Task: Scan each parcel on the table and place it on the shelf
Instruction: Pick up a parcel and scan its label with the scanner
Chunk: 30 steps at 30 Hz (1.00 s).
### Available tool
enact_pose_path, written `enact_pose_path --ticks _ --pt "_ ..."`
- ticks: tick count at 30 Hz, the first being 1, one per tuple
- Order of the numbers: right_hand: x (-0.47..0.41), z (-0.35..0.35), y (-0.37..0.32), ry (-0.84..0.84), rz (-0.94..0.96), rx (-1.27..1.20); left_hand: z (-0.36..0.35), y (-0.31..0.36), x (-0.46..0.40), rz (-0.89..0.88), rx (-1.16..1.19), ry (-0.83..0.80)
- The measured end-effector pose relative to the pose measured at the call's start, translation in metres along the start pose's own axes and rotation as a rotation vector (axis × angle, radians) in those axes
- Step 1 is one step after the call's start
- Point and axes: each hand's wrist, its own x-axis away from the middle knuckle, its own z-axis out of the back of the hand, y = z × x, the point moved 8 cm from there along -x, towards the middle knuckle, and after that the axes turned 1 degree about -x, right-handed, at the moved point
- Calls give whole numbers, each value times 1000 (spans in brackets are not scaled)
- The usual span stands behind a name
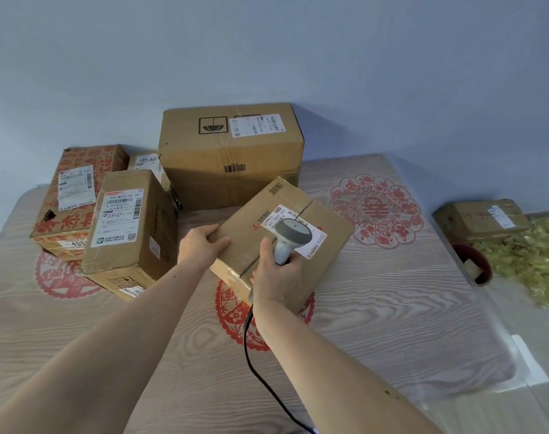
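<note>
Our right hand [278, 278] grips the grey scanner [289, 239], fingers clamped round its handle, head over the white label reading "507 P80A 304" on the parcel [285, 236]. Left hand [201, 242] grips the parcel's left edge, mid-counter [392, 308].

Scanner cable [264, 364] cut off below.
</note>
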Motion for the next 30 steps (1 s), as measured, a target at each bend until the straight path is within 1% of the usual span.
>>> enact_pose_path --ticks 15,23,27,30 --pt "-1 -4 -3 -9 2 9 2 -3 -1 12 10 -10" --pt "0 -1 -9 -10 53 17 2 -4 -1 41 28 -14" --pt "4 1 -17 -13 70 -50 1 -3 -1 57 33 -13" --pt "-1 6 -22 -41 112 6 -1 -5 -1 82 48 0"
